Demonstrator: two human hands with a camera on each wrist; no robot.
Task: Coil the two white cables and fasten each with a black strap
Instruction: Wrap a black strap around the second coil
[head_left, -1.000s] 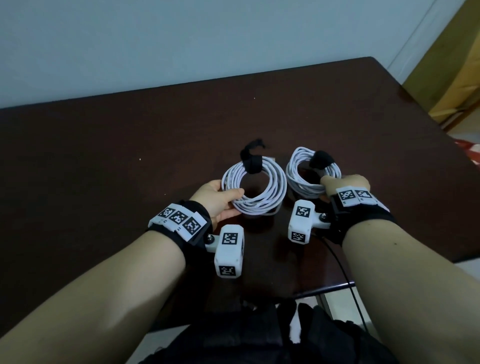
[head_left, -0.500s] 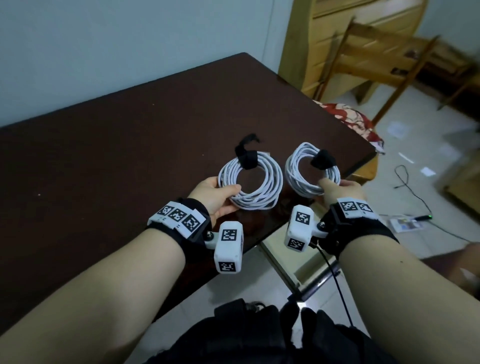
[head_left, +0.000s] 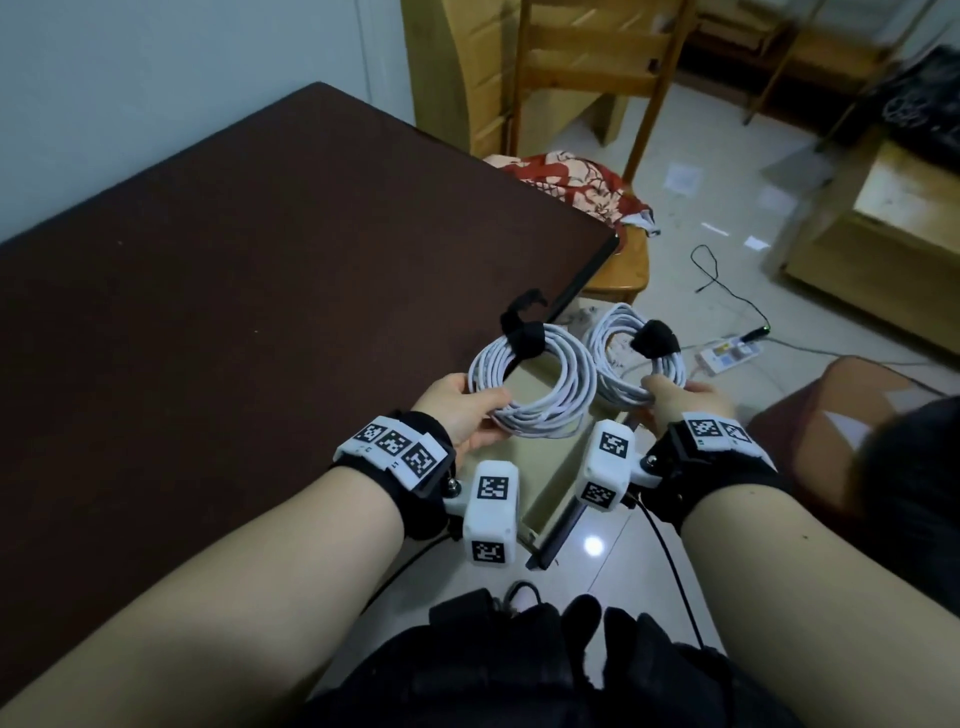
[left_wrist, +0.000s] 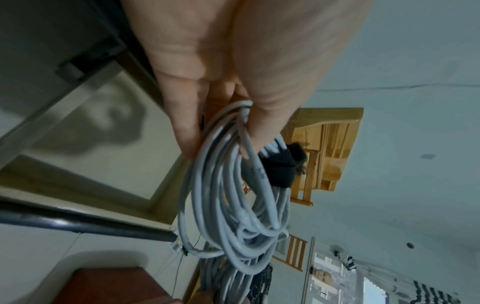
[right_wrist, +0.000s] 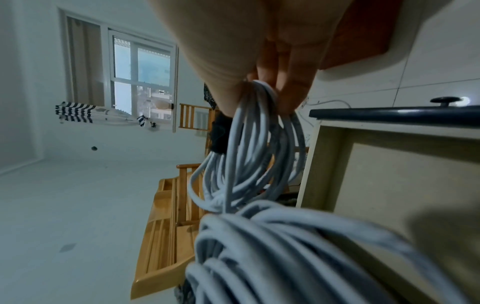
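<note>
Head view looks down; wrist views sit close, sharing the coils.

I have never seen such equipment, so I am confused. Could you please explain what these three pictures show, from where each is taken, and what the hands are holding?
There is no machine: a person works with bare hands, wearing small cameras. The large picture comes from a camera on the head, looking down. The other two come from cameras strapped to the wrists, looking along the fingers.

The left hand grips one coiled white cable, fastened with a black strap. The right hand grips a second coiled cable, also with a strap. Both coils are held in the air beside the corner of the dark brown table, mostly over the floor. The table part in view shows nothing on it.
</note>
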